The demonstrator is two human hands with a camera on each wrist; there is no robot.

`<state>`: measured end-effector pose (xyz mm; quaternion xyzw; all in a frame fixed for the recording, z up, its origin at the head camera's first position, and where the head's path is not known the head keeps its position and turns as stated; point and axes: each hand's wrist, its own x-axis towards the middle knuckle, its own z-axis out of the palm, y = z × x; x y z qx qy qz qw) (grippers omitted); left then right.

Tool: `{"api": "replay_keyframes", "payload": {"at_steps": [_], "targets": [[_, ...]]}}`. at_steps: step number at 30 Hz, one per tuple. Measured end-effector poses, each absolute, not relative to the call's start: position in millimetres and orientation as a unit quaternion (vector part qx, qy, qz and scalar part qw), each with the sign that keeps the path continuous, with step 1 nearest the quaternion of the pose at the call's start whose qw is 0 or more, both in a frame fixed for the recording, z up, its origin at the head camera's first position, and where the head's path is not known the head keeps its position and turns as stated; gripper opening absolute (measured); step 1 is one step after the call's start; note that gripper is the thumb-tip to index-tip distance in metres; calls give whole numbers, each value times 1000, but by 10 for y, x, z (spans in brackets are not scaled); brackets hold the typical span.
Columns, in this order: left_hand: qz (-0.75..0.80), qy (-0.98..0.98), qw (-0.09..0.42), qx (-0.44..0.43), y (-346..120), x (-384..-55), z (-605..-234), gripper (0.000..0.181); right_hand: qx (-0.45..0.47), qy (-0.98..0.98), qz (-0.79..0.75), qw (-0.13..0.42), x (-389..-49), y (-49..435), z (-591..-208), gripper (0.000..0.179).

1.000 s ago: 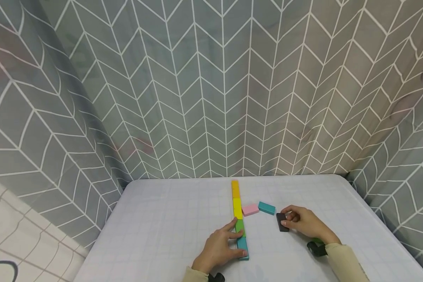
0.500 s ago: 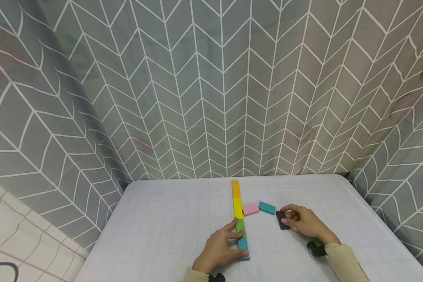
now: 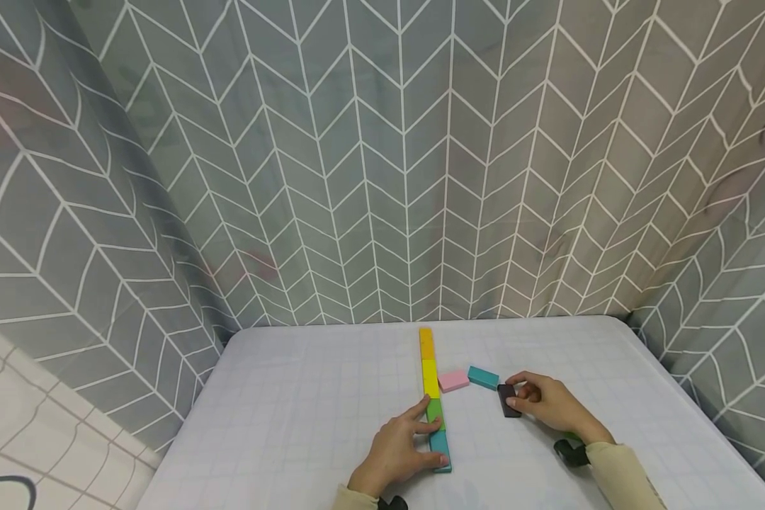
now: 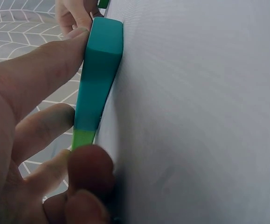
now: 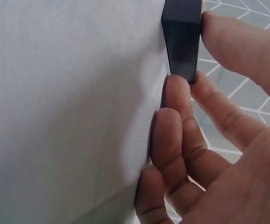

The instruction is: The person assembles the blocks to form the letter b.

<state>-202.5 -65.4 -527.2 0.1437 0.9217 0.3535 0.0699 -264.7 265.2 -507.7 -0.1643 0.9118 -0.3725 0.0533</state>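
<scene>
The left grip (image 3: 393,450) is held with its thumb and forefinger spread well apart, the forefinger extended forward; the left forearm (image 3: 357,497) is cut off by the lower edge. From the right forearm (image 3: 623,473), the right grip (image 3: 551,404) is angled inward, thumb and fingertips set in a pinch.

In the head view, a tabletop (image 3: 474,450) lane lies open toward 6 o'clock, bounded by the four-block column (image 3: 431,382) at 9 o'clock and the black block (image 3: 509,411) and right hand (image 3: 553,405) at 2 to 3 o'clock. At 12 o'clock, the pink block (image 3: 454,381) and loose teal block (image 3: 483,377) bar passage. The left hand (image 3: 395,450) obstructs column access from 7 o'clock.
</scene>
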Motion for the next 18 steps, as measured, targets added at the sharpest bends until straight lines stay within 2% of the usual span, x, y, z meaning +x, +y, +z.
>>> {"api": "replay_keyframes", "payload": {"at_steps": [12, 18], "targets": [[353, 922, 65, 146, -657, -2044, -5264, 63, -180, 910, -371, 41, -2656, 2665, -5057, 39], [358, 920, 77, 138, -646, -2033, -5275, 62, -182, 909, -372, 41, -2619, 2844, -4983, 44]]}}
